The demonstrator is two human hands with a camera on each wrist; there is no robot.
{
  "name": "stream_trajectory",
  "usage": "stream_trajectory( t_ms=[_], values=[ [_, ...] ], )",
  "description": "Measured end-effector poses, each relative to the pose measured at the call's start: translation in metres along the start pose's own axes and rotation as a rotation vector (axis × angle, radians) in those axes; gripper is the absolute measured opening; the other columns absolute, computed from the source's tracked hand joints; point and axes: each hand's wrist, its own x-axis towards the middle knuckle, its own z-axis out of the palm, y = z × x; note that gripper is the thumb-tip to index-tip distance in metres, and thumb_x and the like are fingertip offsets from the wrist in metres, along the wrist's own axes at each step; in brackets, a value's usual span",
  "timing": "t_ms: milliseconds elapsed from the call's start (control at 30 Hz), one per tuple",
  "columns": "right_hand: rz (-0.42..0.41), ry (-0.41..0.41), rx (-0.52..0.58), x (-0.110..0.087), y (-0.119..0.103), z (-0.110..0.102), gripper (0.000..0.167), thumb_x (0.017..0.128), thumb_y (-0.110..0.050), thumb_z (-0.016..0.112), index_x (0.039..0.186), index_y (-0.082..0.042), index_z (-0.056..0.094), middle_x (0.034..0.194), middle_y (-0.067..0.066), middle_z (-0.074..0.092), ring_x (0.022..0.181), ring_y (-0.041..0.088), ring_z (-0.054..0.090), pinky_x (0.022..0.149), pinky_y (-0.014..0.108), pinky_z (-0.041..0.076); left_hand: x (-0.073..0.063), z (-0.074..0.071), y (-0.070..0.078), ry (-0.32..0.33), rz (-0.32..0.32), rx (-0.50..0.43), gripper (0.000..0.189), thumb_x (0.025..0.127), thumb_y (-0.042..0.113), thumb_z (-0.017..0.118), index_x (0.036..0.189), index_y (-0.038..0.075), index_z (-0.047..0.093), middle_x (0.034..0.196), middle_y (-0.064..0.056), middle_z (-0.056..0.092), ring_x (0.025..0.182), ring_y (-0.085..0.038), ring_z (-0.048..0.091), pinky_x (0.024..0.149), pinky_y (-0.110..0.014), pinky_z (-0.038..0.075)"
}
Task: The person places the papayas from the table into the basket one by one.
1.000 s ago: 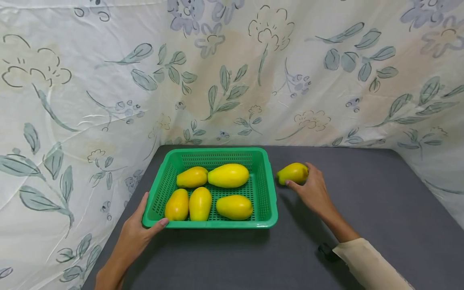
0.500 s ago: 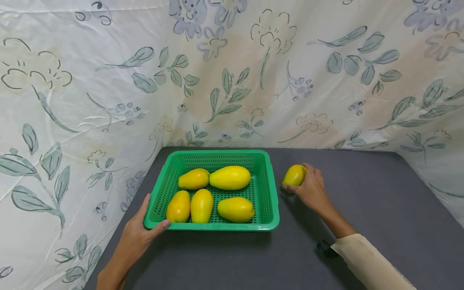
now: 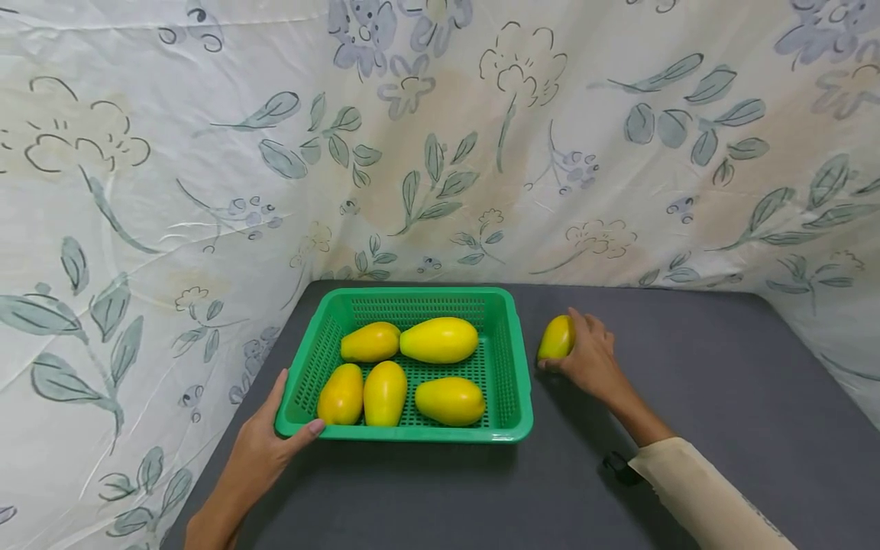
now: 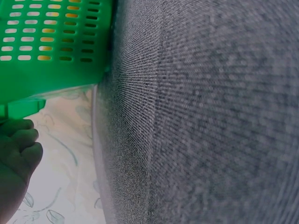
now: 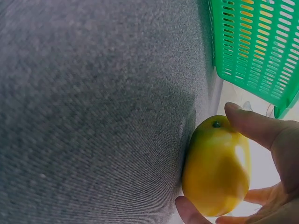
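Note:
My left hand (image 3: 264, 443) grips the front left corner of a green plastic basket (image 3: 412, 434), thumb over the rim and fingers along its left side. In the left wrist view the curled fingers (image 4: 28, 144) sit at the basket's edge. Several yellow papayas (image 3: 438, 341) lie in the basket, two at the back and the others in front. Right of the basket, my right hand (image 3: 591, 357) holds another papaya (image 3: 557, 338) between thumb and fingertips, close over the table. In the right wrist view this papaya (image 5: 217, 168) shows a greenish end with a small dark stem spot.
A dark grey cloth covers the table (image 3: 715, 382). Floral curtains (image 3: 522, 153) hang along its back and both sides. A small black object (image 3: 622, 468) sits by the right sleeve (image 3: 701, 489).
The papaya in my right hand has turned from lying sideways to pointing more front to back. My left hand keeps its hold on the basket; the head view has shifted slightly.

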Motion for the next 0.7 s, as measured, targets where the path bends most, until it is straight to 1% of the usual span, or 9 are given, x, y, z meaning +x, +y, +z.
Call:
stream_trajectory(
  t_ms=[200,367,433,467,600,700],
  values=[
    [-0.03,-0.019,-0.012,0.0004,0.0025,0.0005,0.11,0.082,-0.022,0.091,0.164,0.006,0.023,0.162,0.041,0.023,0.138,0.064,0.024,0.104,0.075,0.035,0.0002,0.0011,0.0009,0.012,0.001,0.016,0.104,0.098,0.044,0.077,0.171,0.005,0.015,0.145,-0.028,0.058,0.115,-0.036,0.058,0.095,-0.053,0.048],
    [-0.011,-0.029,-0.009,0.0003,0.0033,0.0011,0.107,0.083,-0.02,0.09,0.164,0.005,0.024,0.16,0.04,0.024,0.136,0.061,0.026,0.101,0.074,0.038,0.0002,0.0007,0.0009,0.011,-0.003,0.019,0.103,0.097,0.044,0.077,0.171,0.005,0.016,0.139,-0.026,0.062,0.112,-0.034,0.059,0.091,-0.048,0.048],
    [-0.002,-0.028,-0.008,0.0002,0.0033,0.0017,0.107,0.083,-0.021,0.09,0.163,0.005,0.024,0.159,0.041,0.025,0.134,0.061,0.027,0.099,0.073,0.039,0.0001,0.0004,0.0009,0.009,-0.004,0.017,0.103,0.097,0.044,0.077,0.171,0.006,0.015,0.14,-0.026,0.061,0.113,-0.034,0.058,0.091,-0.048,0.048],
    [-0.003,-0.025,-0.009,0.0,0.0031,0.0019,0.106,0.083,-0.021,0.089,0.163,0.006,0.025,0.158,0.041,0.025,0.133,0.061,0.027,0.099,0.072,0.039,0.0001,0.0003,0.0008,0.009,-0.004,0.015,0.104,0.097,0.044,0.077,0.171,0.006,0.015,0.14,-0.026,0.061,0.113,-0.034,0.058,0.091,-0.049,0.048],
    [-0.005,-0.014,-0.008,-0.0013,0.0029,0.0023,0.104,0.083,-0.022,0.089,0.161,0.007,0.027,0.155,0.043,0.029,0.132,0.06,0.028,0.101,0.071,0.035,0.0002,0.0,-0.0002,0.006,-0.003,0.008,0.104,0.097,0.044,0.077,0.171,0.006,0.014,0.149,-0.028,0.055,0.116,-0.036,0.057,0.094,-0.053,0.047],
    [-0.003,-0.013,-0.007,-0.0026,0.003,0.0021,0.103,0.083,-0.022,0.089,0.161,0.007,0.027,0.154,0.043,0.029,0.132,0.06,0.028,0.101,0.071,0.034,0.0004,-0.0002,-0.0008,0.007,-0.001,0.013,0.104,0.097,0.044,0.077,0.171,0.005,0.014,0.152,-0.029,0.053,0.116,-0.037,0.058,0.094,-0.052,0.047]
  ],
)
